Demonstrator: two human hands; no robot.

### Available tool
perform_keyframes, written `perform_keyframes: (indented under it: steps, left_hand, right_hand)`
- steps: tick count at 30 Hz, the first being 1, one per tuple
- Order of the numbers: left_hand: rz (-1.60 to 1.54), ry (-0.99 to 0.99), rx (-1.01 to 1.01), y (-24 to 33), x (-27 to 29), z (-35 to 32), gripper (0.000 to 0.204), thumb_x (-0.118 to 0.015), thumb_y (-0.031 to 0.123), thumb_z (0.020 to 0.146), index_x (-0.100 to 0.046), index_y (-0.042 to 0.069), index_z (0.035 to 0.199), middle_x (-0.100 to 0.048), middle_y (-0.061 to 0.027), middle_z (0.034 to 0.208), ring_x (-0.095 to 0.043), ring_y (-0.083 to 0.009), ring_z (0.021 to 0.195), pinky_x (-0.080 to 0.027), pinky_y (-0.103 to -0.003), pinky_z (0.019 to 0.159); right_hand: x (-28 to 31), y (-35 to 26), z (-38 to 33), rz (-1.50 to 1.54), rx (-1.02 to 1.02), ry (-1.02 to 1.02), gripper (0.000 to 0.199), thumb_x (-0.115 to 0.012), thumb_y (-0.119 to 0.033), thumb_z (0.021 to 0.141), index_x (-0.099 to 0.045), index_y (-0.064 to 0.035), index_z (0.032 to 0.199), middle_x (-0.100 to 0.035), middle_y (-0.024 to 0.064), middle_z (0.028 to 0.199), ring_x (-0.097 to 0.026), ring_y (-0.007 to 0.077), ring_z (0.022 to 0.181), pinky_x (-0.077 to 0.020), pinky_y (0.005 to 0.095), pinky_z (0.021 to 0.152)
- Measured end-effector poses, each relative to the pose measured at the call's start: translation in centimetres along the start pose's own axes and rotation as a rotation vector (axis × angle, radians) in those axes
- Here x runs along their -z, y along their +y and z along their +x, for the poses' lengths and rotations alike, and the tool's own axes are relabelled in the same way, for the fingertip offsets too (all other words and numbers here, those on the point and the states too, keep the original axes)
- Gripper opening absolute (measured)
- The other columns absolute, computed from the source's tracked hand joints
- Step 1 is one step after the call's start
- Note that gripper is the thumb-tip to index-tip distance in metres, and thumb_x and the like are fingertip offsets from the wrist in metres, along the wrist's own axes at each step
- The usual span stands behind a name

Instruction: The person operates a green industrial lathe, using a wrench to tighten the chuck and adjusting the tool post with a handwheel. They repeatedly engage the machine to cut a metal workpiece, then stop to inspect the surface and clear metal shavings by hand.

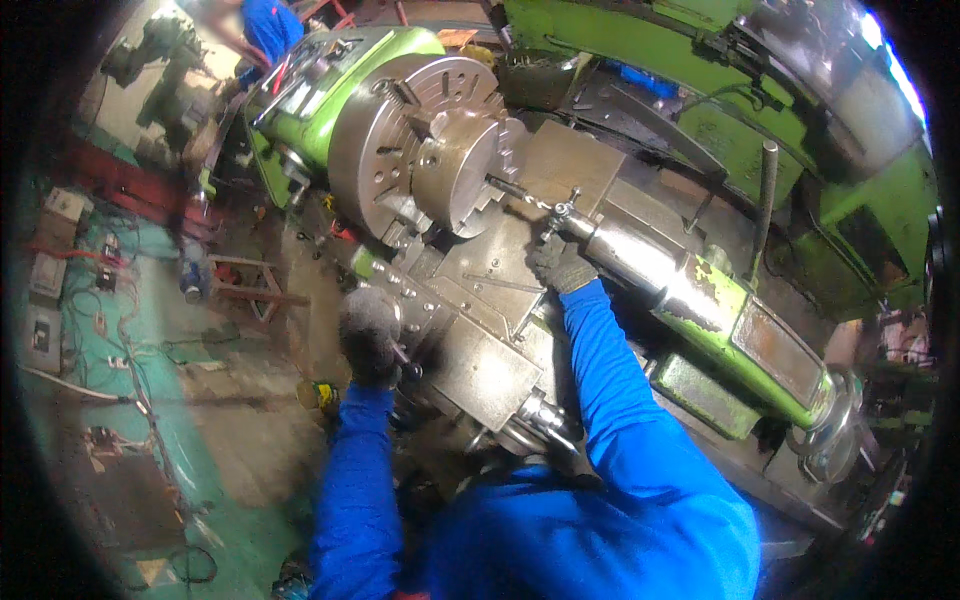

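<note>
My right hand (563,266), in a dark grey glove, is closed at the lower end of a small cross handle (566,208) on the drill chuck. From that chuck a drill bit (518,191) points at the face of a round metal workpiece (461,172). The jaws of a large lathe chuck (385,140) hold the workpiece. Beside the lathe carriage, my left hand (369,330), also gloved, is next to a short handle (405,362). Its fingers are blurred and partly hidden, so their grip does not show.
The green tailstock (735,320) with its handwheel (832,425) extends to the right. A flat metal slide (485,370) lies between my arms. Green machine parts (640,50) stand behind. Cables and boxes (48,275) lie on the floor at left. Blue clothing of another person (270,28) shows far left.
</note>
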State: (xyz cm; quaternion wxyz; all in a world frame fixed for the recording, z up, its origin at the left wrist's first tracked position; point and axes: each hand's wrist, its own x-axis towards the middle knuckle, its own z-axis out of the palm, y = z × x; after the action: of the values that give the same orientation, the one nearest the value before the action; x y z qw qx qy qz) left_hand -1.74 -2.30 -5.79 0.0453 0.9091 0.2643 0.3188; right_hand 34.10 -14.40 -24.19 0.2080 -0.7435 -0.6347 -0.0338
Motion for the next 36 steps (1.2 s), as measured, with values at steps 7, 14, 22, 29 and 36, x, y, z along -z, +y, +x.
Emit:
perform_keyframes:
  steps: [7, 14, 22, 29, 36]
  left_hand:
    - [-0.044, 0.001, -0.029, 0.0, -0.1, 0.9, 0.024, -0.059, 0.025, 0.095, -0.07, 0.009, 0.109, -0.07, -0.016, 0.113, -0.065, -0.0391, 0.105, -0.05, -0.052, 0.095]
    - [-0.025, 0.006, -0.003, -0.1, 1.1, -0.6, 0.024, -0.059, 0.025, 0.095, -0.069, 0.008, 0.109, -0.069, -0.016, 0.114, -0.064, -0.0382, 0.105, -0.051, -0.051, 0.095]
    - [-0.027, 0.006, -0.003, -0.1, 0.9, -1.2, 0.023, -0.06, 0.023, 0.096, -0.068, 0.007, 0.109, -0.068, -0.0159, 0.115, -0.064, -0.037, 0.106, -0.051, -0.049, 0.095]
    - [-0.054, 0.003, -0.021, 0.3, 0.5, -0.3, 0.022, -0.06, 0.023, 0.096, -0.068, 0.006, 0.109, -0.067, -0.0159, 0.116, -0.063, -0.0361, 0.106, -0.051, -0.048, 0.094]
    - [-0.045, -0.001, -0.041, 0.2, 0.8, 0.0, 0.022, -0.061, 0.022, 0.096, -0.067, 0.005, 0.109, -0.066, -0.0158, 0.117, -0.063, -0.0351, 0.107, -0.052, -0.047, 0.094]
  right_hand:
    - [2.4, -0.7, 0.2, -0.185, -0.081, -0.394, 0.044, -0.05, -0.033, 0.099, -0.051, -0.0212, 0.142, -0.053, 0.0103, 0.145, -0.042, 0.0353, 0.143, -0.0519, 0.0614, 0.095]
    - [-0.4, -1.9, 1.3, 0.115, -0.22, -0.237, 0.036, -0.043, -0.035, 0.106, -0.054, -0.0151, 0.134, -0.059, 0.0152, 0.129, -0.053, 0.0336, 0.125, -0.0517, 0.0536, 0.094]
    - [1.2, -1.8, 1.6, -0.014, -0.129, -0.314, 0.032, -0.046, -0.028, 0.104, -0.06, -0.0175, 0.13, -0.061, 0.0072, 0.134, -0.06, 0.0308, 0.12, -0.0508, 0.0504, 0.092]
    - [5.1, -2.5, 1.8, 0.13, -0.277, -0.361, 0.033, -0.047, -0.026, 0.102, -0.061, -0.0182, 0.13, -0.062, 0.0067, 0.138, -0.063, 0.0326, 0.121, -0.0483, 0.055, 0.102]
    - [5.2, -3.3, 1.7, 0.109, -0.31, -0.384, 0.04, -0.038, -0.033, 0.105, -0.056, -0.0117, 0.133, -0.058, 0.0137, 0.141, -0.054, 0.034, 0.13, -0.0444, 0.0533, 0.108]
